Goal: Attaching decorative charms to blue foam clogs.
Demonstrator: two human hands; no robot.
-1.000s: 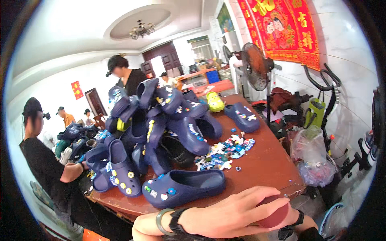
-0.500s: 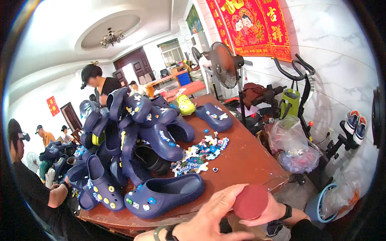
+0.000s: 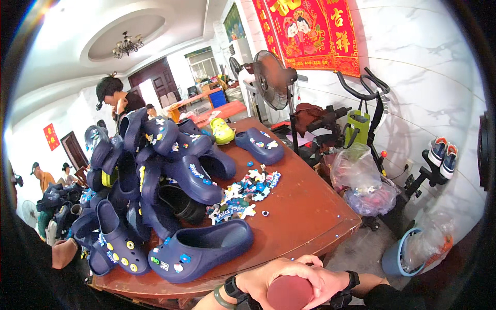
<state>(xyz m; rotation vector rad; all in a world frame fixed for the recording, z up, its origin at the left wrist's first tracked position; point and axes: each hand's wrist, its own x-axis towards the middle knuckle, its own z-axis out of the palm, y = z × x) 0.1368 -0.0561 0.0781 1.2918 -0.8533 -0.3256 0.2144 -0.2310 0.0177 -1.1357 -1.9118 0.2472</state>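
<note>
Since only the head view was on hand, all notes come from it.

Head view: both hands met at the lower edge of the picture, in front of the table (image 3: 310, 222) edge. Left hand (image 3: 266, 279) was curled over the top of a red lump (image 3: 289, 293), fingers closed on it. Right hand (image 3: 330, 281) cupped it from the other side, also closed and touching the left. The lump sat between the palms, low and central, with only its near face showing.

Handling, my judgement: the lump was rounded, matte and dark red, small enough for two palms to cover, so probably light. I could not tell whether it was stiff or soft. The surface did not look slick. The best hold seemed to be across its width, palm against each side, as held.

Position: the lump was clear of the tabletop, nearer me than the closest clog (image 3: 201, 250). That clog lay on the table just beyond the hands, with the charms (image 3: 245, 194) farther back. The clog heap (image 3: 155, 170) rose to the left, well apart from both hands.
</note>
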